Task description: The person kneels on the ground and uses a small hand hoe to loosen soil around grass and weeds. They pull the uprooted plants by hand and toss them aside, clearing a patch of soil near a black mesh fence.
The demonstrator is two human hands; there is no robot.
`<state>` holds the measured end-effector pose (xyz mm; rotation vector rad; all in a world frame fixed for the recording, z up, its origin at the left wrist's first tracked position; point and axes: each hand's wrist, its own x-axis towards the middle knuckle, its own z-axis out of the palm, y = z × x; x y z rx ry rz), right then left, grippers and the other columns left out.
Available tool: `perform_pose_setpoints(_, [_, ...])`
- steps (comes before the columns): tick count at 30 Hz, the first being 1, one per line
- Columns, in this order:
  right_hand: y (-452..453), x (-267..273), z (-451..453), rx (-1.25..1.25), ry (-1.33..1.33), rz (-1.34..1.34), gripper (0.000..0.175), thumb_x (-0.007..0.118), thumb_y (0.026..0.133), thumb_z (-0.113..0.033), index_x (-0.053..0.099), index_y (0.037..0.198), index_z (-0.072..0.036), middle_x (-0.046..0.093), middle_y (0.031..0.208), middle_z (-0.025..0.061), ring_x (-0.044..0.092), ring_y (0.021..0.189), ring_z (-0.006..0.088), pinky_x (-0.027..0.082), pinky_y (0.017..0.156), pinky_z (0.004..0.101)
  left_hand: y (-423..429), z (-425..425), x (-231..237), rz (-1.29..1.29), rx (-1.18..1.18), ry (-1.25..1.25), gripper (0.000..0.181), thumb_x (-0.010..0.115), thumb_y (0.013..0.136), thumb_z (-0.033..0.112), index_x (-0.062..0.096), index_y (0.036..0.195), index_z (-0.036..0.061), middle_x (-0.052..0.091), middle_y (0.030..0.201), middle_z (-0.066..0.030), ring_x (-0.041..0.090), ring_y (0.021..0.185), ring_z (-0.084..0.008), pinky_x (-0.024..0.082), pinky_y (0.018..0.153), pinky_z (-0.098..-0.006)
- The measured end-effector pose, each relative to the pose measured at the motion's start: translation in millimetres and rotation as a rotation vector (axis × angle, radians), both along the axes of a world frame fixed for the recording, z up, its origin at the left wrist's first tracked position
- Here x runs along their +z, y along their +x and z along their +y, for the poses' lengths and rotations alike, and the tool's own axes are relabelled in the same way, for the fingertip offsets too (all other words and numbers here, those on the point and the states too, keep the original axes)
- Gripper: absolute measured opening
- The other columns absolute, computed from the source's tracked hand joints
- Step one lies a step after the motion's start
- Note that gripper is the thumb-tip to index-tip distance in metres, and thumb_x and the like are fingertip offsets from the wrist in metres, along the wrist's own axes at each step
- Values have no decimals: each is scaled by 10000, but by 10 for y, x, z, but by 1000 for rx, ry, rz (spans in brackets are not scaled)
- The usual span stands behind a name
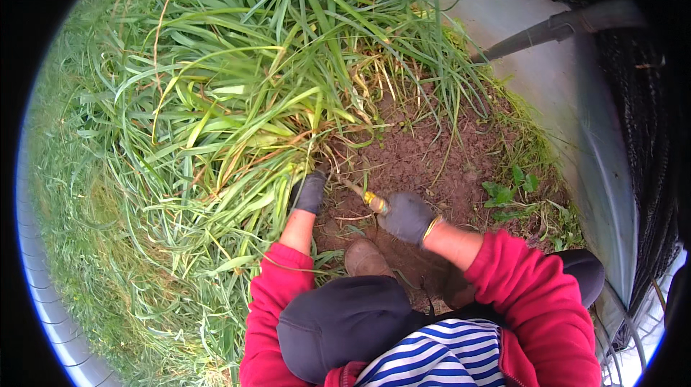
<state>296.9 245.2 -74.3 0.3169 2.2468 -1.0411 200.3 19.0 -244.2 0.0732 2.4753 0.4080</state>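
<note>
My left hand (310, 192), in a dark grey glove, reaches in at the base of a clump of long strap-like green leaves (270, 141). Its fingers are hidden by the leaves and the soil, so I cannot see what they hold. To its right, my right hand (407, 218), gloved the same way, is closed around the handle of a hand tool (372, 199). Yellow wrapping shows on the handle. The tool's narrow end points up and left, towards the clump's base near my left hand; its tip is hard to make out.
Bare reddish-brown soil (421, 165) lies ahead of my boot (368, 258). A broad-leaved weed (505, 193) grows at the right. Beyond it stand a pale sheet barrier (545, 79), a slanting pole (540, 38) and dark netting (642, 117). Dense grass (124, 214) covers the left side.
</note>
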Motion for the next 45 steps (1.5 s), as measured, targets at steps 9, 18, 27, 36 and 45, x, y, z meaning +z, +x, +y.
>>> perform_pose_setpoints(9, [-242,-571,-245,-580,-698,-362,246,663,717,-152,610,936,-52,586,615,66,558,500,163,429,436,305,-363,-342,634,90,1194,978,391,676,802,388,651,979,40,629,868,-36,540,713,-119,420,631,-251])
perform_pose_setpoints(18, [88,-6,373,-266,-380,-241,218,630,713,-141,573,894,-34,554,580,68,569,533,173,433,480,323,-388,-1163,1311,134,1414,1215,211,573,845,206,623,936,22,635,912,-105,594,855,-247,473,810,-383])
perform_pose_setpoints(27, [306,460,627,-51,28,49,286,627,728,-257,599,864,-7,603,757,217,591,723,393,465,616,427,343,342,602,-92,1001,1132,381,596,862,184,521,1193,11,604,1117,-116,620,868,-210,518,659,-295])
perform_pose_setpoints(36, [128,434,407,-70,15,36,275,624,734,-260,591,870,-23,598,790,231,583,782,398,464,682,445,-420,805,357,-196,984,977,482,668,799,272,537,1195,30,583,1123,-108,554,975,-212,446,862,-353])
perform_pose_setpoints(45, [29,-450,889,102,206,261,319,543,813,-321,597,973,-51,624,749,195,609,653,377,475,578,470,-600,777,244,-117,977,967,481,625,829,283,503,1219,30,583,1128,-123,572,963,-256,470,860,-426])
